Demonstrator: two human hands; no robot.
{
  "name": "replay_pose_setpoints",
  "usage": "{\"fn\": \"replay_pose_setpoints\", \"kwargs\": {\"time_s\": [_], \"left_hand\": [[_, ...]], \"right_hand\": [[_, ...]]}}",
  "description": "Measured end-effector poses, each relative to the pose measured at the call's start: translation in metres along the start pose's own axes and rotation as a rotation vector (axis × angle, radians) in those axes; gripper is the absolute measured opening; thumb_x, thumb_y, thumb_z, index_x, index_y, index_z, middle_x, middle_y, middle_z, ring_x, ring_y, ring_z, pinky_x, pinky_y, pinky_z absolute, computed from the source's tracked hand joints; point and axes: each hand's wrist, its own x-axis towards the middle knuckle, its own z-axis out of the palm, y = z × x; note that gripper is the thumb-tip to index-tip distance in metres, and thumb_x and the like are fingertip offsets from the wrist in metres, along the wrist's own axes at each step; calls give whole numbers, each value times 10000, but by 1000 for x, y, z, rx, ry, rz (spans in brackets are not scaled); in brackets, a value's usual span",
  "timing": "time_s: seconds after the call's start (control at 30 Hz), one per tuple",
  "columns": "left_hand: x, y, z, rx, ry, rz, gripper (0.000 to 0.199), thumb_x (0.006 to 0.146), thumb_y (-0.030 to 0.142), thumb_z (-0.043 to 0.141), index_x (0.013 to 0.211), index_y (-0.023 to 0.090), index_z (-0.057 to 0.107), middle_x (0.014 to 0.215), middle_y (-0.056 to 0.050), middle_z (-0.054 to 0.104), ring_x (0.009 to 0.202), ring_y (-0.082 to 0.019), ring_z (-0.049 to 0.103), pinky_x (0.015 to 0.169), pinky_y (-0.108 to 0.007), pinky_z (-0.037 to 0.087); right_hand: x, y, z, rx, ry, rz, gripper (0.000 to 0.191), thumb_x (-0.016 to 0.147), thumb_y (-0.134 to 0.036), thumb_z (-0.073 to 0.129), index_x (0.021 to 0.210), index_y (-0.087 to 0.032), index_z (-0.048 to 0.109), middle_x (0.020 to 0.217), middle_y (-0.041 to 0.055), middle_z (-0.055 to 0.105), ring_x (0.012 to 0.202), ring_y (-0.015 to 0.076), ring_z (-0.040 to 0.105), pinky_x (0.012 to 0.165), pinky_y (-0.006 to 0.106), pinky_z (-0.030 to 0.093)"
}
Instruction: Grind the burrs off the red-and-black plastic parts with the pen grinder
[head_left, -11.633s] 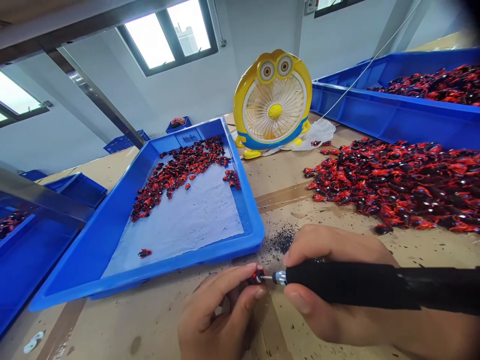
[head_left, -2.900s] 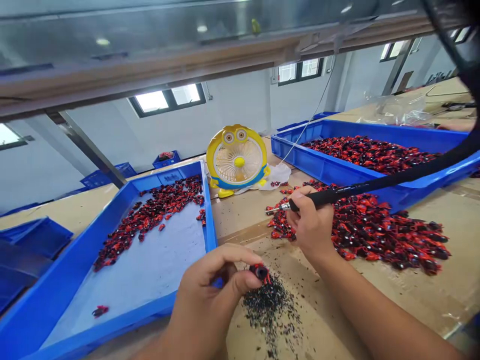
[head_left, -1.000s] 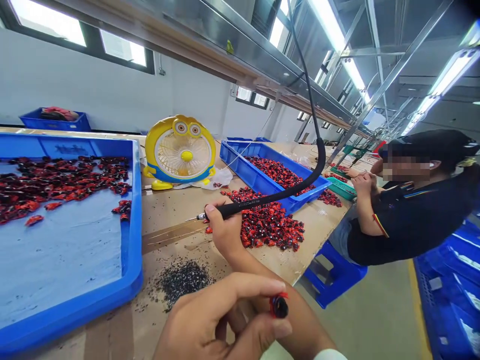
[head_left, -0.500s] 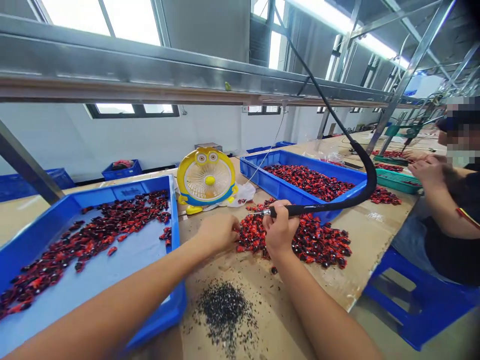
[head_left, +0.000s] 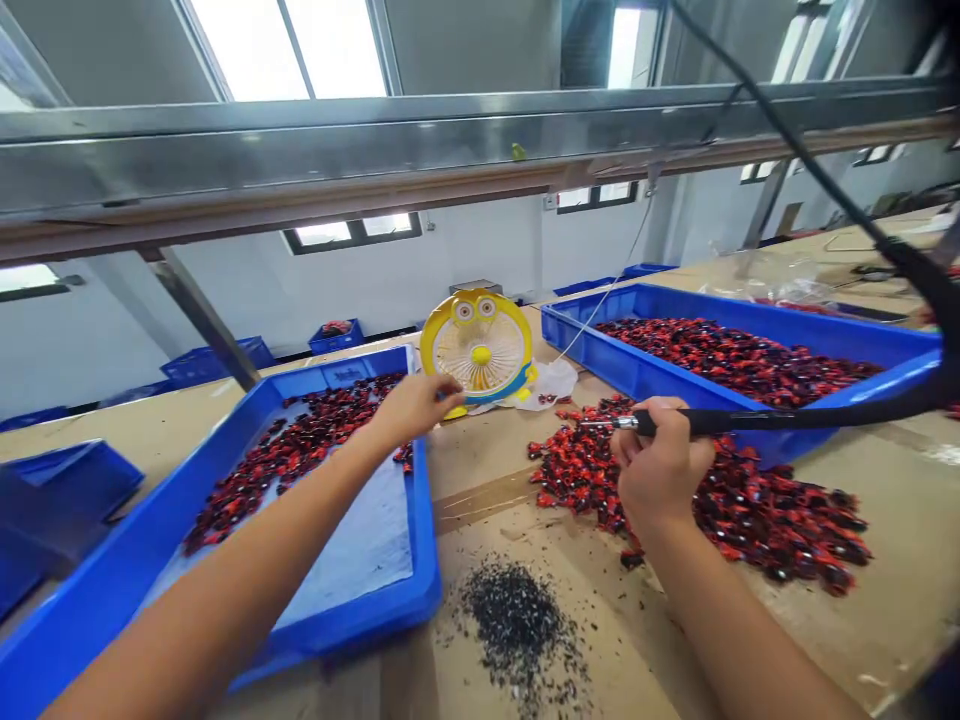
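My left hand [head_left: 417, 404] hovers by the right rim of the left blue tray [head_left: 424, 520]. Its thumb and fingers are slightly apart, and I see nothing between them. In my right hand [head_left: 664, 460] is a black rotary tool handpiece [head_left: 712, 422], its slim metal tip pointing left. A thick black flexible shaft [head_left: 911, 265] runs from its rear end up to the right. Below the tip spreads a heap of small red-and-black parts [head_left: 772, 530]. More such parts [head_left: 315, 430] lie on the pale lining of the left tray.
A yellow cartoon-faced fan [head_left: 480, 355] stands between the trays. Another blue tray [head_left: 600, 350] full of red-and-black parts is at the back right. Black shavings [head_left: 514, 615] are piled on the tabletop near me. A metal beam [head_left: 300, 150] crosses above the table.
My left hand has moved from beside the heap and the tool tip to the left tray's rim. The right hand still holds the handpiece. My view has turned left, and the co-worker is out of sight.
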Motion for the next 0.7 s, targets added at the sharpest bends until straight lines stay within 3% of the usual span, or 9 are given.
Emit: {"fn": "replay_pose_setpoints", "kwargs": {"time_s": [0.1,0.17,0.23,0.4,0.7], "left_hand": [[-26,-55,-30,81,-16,-199,332,1053,387,707,1306,172,695,1307,-100,731,1123,-272,741,962,-490,637],[-41,-78,-27,94,-119,-257,306,1042,369,727,1270,165,712,1266,-85,746,1063,-258,756,909,-452,656],[-50,-89,-8,86,-215,-250,293,1037,348,739,1264,164,713,1254,-86,751,1049,-245,760,909,-450,658],[-53,-90,37,97,-282,-175,307,1037,343,738,1296,181,705,1332,-101,728,1150,-270,738,976,-488,638],[-69,-88,38,133,-251,-267,324,1043,352,729,1321,189,695,1350,-104,719,1153,-272,736,976,-487,637]], "right_hand": [[-4,-2,1,2,-16,-4,347,1076,-354,701,805,-157,610,580,-122,458,392,36,373,368,156,335],[-7,-3,1,-1,-44,-16,366,1075,-357,701,784,-160,601,565,-126,445,387,38,377,367,157,337],[-10,-4,0,-9,-69,-31,376,1077,-365,698,776,-161,599,557,-126,444,385,39,383,365,157,339],[-17,0,-1,-38,-128,-49,364,1077,-359,700,787,-160,605,554,-130,436,383,38,378,365,155,338],[-24,4,-2,-122,-217,-51,310,1070,-337,712,835,-151,631,599,-116,487,408,39,411,388,157,375]]}}
